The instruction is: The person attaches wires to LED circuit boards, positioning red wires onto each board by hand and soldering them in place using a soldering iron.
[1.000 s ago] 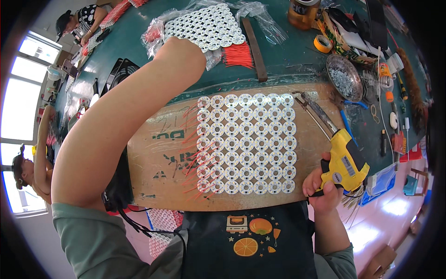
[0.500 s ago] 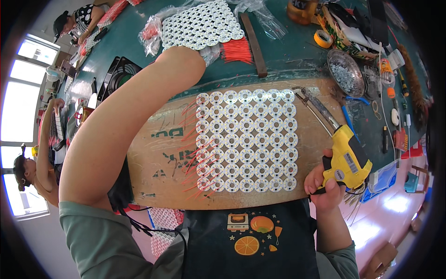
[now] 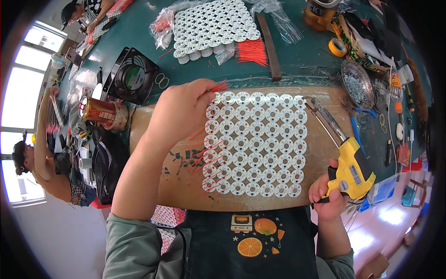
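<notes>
A grid of round white LED boards (image 3: 260, 145) lies on the brown work board in front of me. Red wires (image 3: 204, 160) stick out leftward across its left columns. My left hand (image 3: 181, 111) is closed on a small bunch of red wires (image 3: 220, 86) at the grid's far left corner, covering part of that edge. To the right of the grid, my right hand (image 3: 329, 197) grips a yellow soldering gun (image 3: 351, 165) by its handle. The gun's long metal tip (image 3: 320, 111) points away toward the grid's far right corner.
Beyond the work board (image 3: 186, 203) sit stacked LED boards (image 3: 216, 28), a pile of red wires (image 3: 252, 52) and a dark metal bar (image 3: 268, 46). At left stand a black fan (image 3: 132, 76) and a can (image 3: 98, 110); at right, a metal bowl (image 3: 357, 83). Two other people are at far left.
My left hand has come back from the stacked boards and wire pile to the grid's far left corner, now with red wires in its fingers. My right hand keeps its hold on the soldering gun.
</notes>
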`<state>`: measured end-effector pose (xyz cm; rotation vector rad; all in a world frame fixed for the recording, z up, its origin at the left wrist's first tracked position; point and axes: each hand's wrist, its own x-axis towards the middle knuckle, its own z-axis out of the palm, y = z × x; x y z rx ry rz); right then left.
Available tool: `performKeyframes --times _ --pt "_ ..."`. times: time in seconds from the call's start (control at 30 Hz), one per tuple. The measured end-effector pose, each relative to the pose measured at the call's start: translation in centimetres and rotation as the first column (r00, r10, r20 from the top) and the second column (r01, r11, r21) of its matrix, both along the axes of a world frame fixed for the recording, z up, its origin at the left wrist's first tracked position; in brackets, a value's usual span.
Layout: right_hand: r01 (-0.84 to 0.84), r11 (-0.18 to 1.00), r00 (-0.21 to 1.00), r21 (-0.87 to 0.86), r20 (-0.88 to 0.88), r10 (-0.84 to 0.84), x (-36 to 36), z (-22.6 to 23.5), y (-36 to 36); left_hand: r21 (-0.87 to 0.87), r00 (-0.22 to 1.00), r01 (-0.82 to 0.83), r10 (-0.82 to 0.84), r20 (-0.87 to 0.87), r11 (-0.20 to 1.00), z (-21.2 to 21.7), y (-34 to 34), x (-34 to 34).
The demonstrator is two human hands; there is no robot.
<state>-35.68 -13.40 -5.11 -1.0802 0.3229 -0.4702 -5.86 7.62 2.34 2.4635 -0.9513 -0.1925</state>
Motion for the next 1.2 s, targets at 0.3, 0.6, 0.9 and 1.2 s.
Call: performKeyframes --times 0.3,0.6,0.9,1.2 --pt "-0.101 0.995 0.988 0.025 -0.113 0.103 -0.2 1.6 0.6 -0.199 0.970 0.096 -0.047 0.238 0.975 -2.5 2.8 -3.3" --pt "-0.371 0.928 0.919 0.023 -0.133 0.370 -0.8 2.1 2.5 -0.125 0.928 0.231 -0.180 0.327 0.965 -3.6 3.9 -5.7" --pt "-0.470 0.883 0.861 0.016 -0.215 0.462 0.9 2.3 3.0 -0.136 0.895 0.268 -0.195 0.400 0.954 -5.0 3.7 -5.3" --pt "-0.430 0.894 0.875 -0.127 -0.301 0.378 2.2 2.4 2.8 -0.184 0.912 0.227 -0.142 0.386 0.956 -4.4 3.7 -4.6"
